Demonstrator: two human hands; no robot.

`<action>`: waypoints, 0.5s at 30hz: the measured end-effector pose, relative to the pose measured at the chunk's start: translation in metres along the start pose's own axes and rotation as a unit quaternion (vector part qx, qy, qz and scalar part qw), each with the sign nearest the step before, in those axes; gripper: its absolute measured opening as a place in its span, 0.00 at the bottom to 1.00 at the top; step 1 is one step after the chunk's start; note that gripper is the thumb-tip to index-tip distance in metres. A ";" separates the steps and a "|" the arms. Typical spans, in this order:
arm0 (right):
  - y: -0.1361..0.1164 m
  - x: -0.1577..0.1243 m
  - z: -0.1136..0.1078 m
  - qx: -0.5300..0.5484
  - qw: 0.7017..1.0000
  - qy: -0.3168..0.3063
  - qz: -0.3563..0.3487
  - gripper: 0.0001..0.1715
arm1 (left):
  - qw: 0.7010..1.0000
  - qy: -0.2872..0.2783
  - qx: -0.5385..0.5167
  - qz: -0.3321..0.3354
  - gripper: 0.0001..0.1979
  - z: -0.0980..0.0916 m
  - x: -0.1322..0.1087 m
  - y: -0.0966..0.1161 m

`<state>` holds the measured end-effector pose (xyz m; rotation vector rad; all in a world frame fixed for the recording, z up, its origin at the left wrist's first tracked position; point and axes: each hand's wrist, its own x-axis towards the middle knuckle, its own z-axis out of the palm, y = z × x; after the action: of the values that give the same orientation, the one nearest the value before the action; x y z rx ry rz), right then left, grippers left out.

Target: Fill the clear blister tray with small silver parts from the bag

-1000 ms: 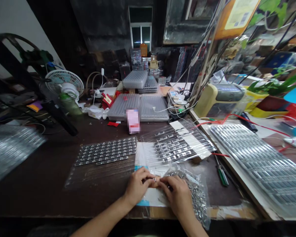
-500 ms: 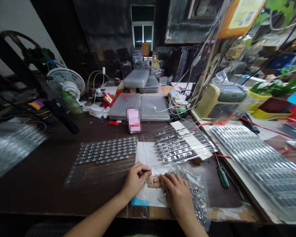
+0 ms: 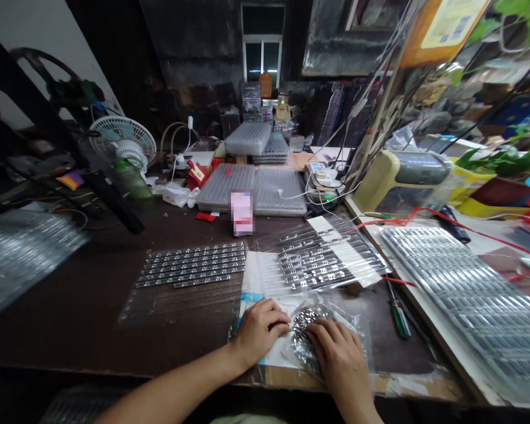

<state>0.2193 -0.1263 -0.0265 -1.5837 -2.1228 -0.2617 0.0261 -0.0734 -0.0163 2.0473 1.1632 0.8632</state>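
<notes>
My left hand (image 3: pixel 263 331) rests over white paper (image 3: pixel 276 353), thumb and fingers pinched together at the left edge of a clear plastic bag (image 3: pixel 364 321). What is in that pinch, if anything, is too small to make out. Small shiny metal parts (image 3: pixel 304 323) lie heaped in the bag. My right hand (image 3: pixel 342 356) lies on the heap, its fingers curled down into the parts; their tips are partly hidden. To the upper left is a clear tray holding rows of dark metal strips (image 3: pixel 194 262). Another clear tray with silvery pieces (image 3: pixel 313 265) lies beyond my hands.
A green-handled screwdriver (image 3: pixel 400 318) lies right of the bag. Stacked clear trays (image 3: pixel 463 294) fill the right side, and more trays (image 3: pixel 22 253) stand at the left. Farther back are a white fan (image 3: pixel 123 138), a blurred pink box (image 3: pixel 242 213) and loose cables.
My right hand has shifted right onto the metal parts, which now show between my hands. My left hand has moved slightly right and down; the small brown block is no longer visible.
</notes>
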 end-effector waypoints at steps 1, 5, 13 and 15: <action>0.000 0.000 0.000 0.004 1.000 0.002 0.002 0.13 | 1.000 0.001 0.001 -0.002 0.05 0.000 0.000 -0.001; -0.001 0.002 -0.001 0.024 1.000 0.012 0.013 0.12 | 1.000 -0.003 0.000 -0.002 0.05 0.000 0.000 -0.004; 0.002 0.001 0.005 0.056 0.997 0.040 0.023 0.12 | 1.000 -0.005 -0.018 -0.003 0.06 0.004 -0.003 -0.003; 0.001 0.003 0.006 0.073 0.996 0.052 0.014 0.13 | 1.000 0.010 -0.027 -0.008 0.05 -0.002 0.001 -0.004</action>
<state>0.2183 -0.1211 -0.0301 -1.4824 -1.9915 -0.1705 0.0233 -0.0702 -0.0175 1.9870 1.1541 0.9002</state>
